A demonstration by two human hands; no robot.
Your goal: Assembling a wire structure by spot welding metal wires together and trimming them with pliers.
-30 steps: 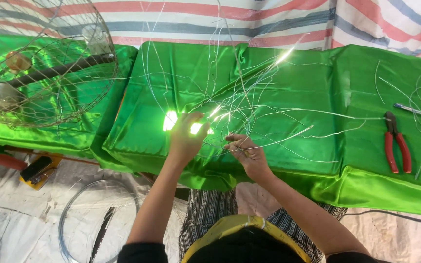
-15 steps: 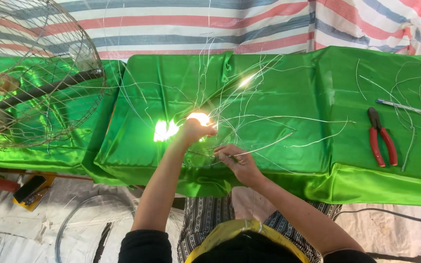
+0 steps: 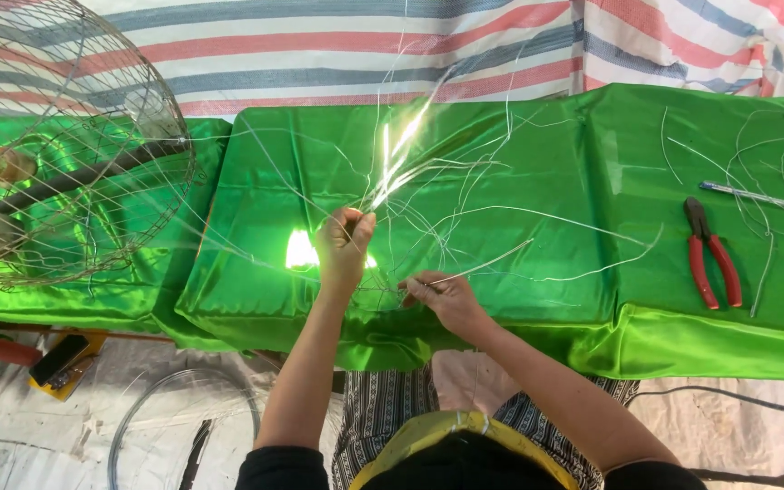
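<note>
The left hand is raised a little above the green satin cloth, its fingers pinched shut on a bunch of thin silvery wires that fan up and away from the grip and glint in the light. The right hand lies just right of the left hand and nearer the cloth's front edge, fingers closed on a single wire strand that runs off to the right across the cloth.

The wires look light and springy: stiff enough to hold a curve, thin enough to kink, with loose ends that may prick or flick back. A grip low down, near where the strands gather, seems to give the most control; the smooth metal is likely to slip through a loose pinch.

The surface is draped fully in the glossy, slippery-looking cloth, with more loose wires scattered over it. Well to the right of the hands lie red-handled pliers, and beyond them a slim metal tool. Far left of the hands stands a round wire fan guard. A striped tarpaulin hangs behind the surface, and a pale sheet covers the floor
</note>
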